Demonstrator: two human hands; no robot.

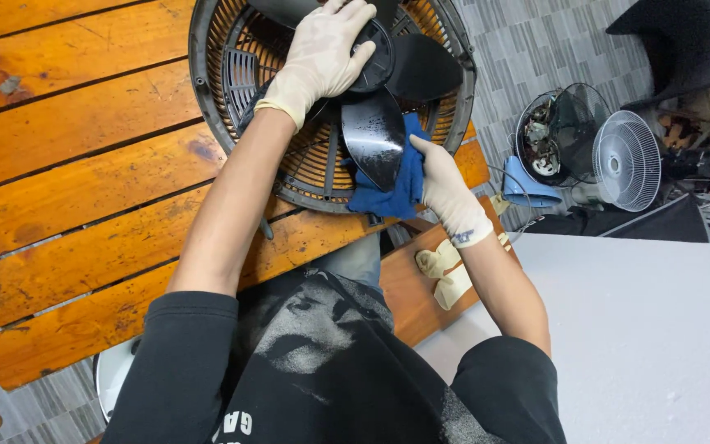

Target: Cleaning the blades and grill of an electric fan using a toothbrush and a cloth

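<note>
A round black fan grille point(200, 82) lies flat on an orange wooden slat table point(76, 173), with black fan blades point(374, 136) on its hub. My left hand point(322, 53), in a pale glove, presses down on the hub at the middle of the fan. My right hand point(447, 191), also gloved, holds a blue cloth point(392, 191) against the edge and underside of the nearest blade. The cloth hangs over the grille's rim at the table edge.
A spare pair of pale gloves point(445, 273) lies on the wooden bench below the table edge. On the tiled floor to the right stand a white fan guard point(627, 161) and an opened dark fan point(554, 136). A white surface point(651, 329) fills the lower right.
</note>
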